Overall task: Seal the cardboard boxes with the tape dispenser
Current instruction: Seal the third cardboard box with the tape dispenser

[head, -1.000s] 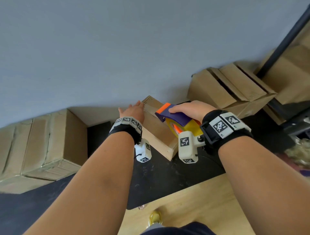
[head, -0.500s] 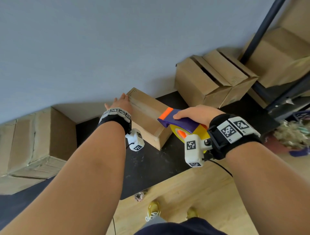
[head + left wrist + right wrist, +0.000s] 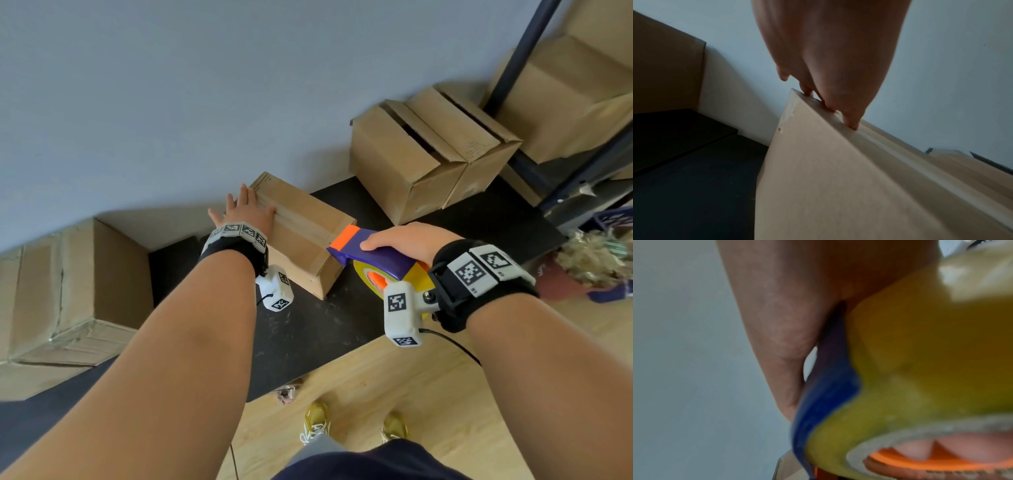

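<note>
A left hand (image 3: 247,209) lies flat on a taped box (image 3: 301,233) on the black desk (image 3: 308,329) while the right hand (image 3: 409,240) grips the dispenser (image 3: 373,257) at its near end; an open-flapped box (image 3: 424,154) behind awaits sealing.

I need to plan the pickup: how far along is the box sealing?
Tape already runs along the small box. The right hand holds the tape dispenser at its near edge; the left hand presses its top. The box with open flaps behind looks unsealed.
</note>
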`<state>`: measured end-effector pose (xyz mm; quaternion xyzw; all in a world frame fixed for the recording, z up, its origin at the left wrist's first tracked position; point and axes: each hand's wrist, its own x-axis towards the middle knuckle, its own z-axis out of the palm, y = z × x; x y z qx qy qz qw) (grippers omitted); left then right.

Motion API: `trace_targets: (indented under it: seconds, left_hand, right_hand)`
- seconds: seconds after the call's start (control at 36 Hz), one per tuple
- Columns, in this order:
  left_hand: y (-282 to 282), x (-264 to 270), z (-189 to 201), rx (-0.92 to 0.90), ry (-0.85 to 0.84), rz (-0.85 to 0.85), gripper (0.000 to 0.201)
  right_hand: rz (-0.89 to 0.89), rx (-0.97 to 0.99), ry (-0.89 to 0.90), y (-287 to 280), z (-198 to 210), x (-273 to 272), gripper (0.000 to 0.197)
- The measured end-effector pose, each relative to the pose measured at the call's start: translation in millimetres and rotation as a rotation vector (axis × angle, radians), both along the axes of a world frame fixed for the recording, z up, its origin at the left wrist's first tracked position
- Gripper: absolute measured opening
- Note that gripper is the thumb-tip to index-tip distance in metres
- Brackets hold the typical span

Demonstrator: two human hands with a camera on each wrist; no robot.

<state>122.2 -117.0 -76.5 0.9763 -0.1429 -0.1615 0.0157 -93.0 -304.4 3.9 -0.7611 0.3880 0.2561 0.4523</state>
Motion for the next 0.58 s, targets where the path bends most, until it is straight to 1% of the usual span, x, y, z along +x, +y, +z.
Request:
trace_targets:
  seconds: [0.17, 0.33, 0.44, 0.5, 0.58]
  left_hand:
    - [-0.7, -8.3, -9.2, -0.006, -0.074, 0.001, 0.065]
    - [2.6, -24.2, -8.2, -0.176, -0.184, 0.043, 0.067]
    - [3.7, -44.7, -10.6, -0.246, -0.235, -0.017, 0.055]
    - [3.9, -57.8, -11.5, -0.262, -0.241, -0.047, 0.054]
    - [-2.6, -77.2, -10.6, -0.267, -0.233, -0.186, 0.051]
  right_hand:
    - [-0.047, -0.030, -0.029, 0.7, -8.7, -5.7, 0.058]
    - [-0.060, -0.070, -0.050, 2.4, -14.8, -7.3, 0.065]
    - [-0.070, -0.066, -0.065, 3.0, -18.2, -9.6, 0.065]
    - [-0.066, -0.071, -0.068, 2.9, -20.0, -11.7, 0.065]
    - [-0.066, -0.061, -0.076, 2.4, -23.7, -15.6, 0.066]
